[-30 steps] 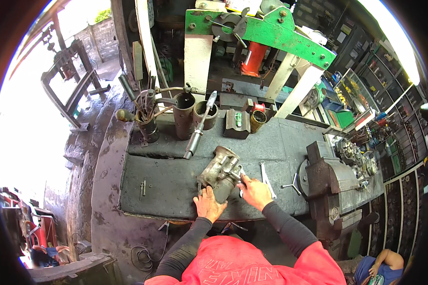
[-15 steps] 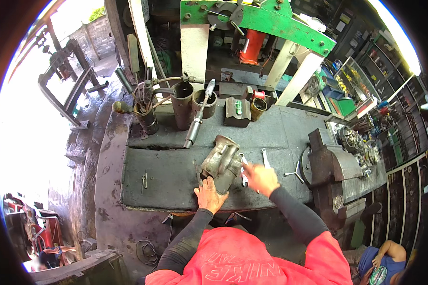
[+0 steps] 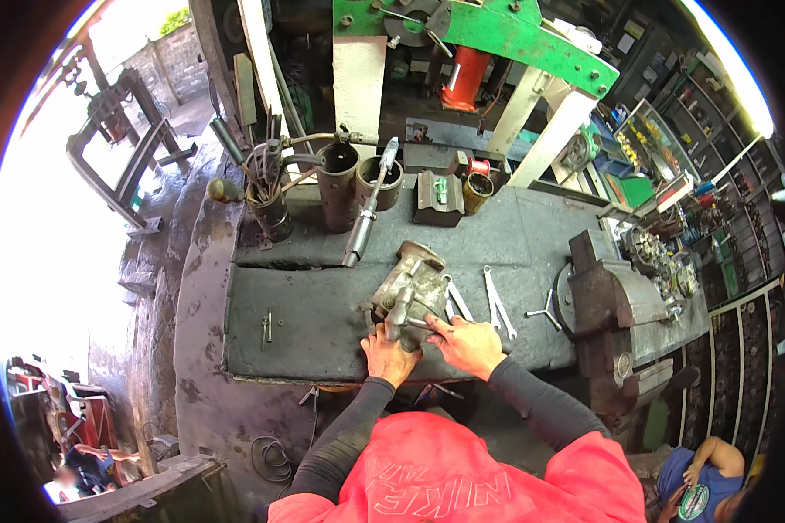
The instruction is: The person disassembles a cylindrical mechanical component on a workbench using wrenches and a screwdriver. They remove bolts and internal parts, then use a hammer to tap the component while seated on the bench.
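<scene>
Your right hand (image 3: 473, 348) grips the hammer (image 3: 400, 314) head-leftward; your left hand (image 3: 390, 358) clasps the casting (image 3: 399, 282) near the desk's front edge (image 3: 296, 372).

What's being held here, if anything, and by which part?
The right hand holds a hammer by its handle. The left hand touches the near end of the casting; whether it grips cannot be told.

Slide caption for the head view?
Left hand on a metal housing, right hand holding a hammer-like tool, over a workbench.
</scene>
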`<state>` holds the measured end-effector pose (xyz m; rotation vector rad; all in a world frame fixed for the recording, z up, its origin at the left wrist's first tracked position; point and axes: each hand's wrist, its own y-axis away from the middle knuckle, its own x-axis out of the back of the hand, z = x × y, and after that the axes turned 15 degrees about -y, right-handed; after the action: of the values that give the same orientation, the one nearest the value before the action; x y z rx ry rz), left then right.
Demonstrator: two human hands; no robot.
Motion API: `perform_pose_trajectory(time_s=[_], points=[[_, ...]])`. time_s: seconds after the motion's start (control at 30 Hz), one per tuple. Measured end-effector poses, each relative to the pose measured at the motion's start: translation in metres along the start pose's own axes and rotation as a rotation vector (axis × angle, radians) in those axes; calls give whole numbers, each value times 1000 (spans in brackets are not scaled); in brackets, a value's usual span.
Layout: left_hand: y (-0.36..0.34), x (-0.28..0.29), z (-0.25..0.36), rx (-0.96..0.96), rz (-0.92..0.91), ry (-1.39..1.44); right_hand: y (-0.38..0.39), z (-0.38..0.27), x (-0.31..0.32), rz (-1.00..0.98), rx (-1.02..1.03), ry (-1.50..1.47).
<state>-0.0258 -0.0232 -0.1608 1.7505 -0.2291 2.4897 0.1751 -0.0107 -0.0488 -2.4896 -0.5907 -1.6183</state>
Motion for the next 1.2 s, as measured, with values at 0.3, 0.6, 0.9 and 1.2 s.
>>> perform_pose_trajectory(time_s=[0.3,0.6,0.9,1.2], points=[[-2,0,-4,13,-63,47,-2,3,-2,163,-15,-6],[-9,-3,-10,-3,-65,19,0,4,-2,107,-2,-56],[-1,2,-5,15,-76,20,-2,-5,-7,195,-48,-5],[25,34,-18,42,-165,-32,4,40,14,285,-371,-200]])
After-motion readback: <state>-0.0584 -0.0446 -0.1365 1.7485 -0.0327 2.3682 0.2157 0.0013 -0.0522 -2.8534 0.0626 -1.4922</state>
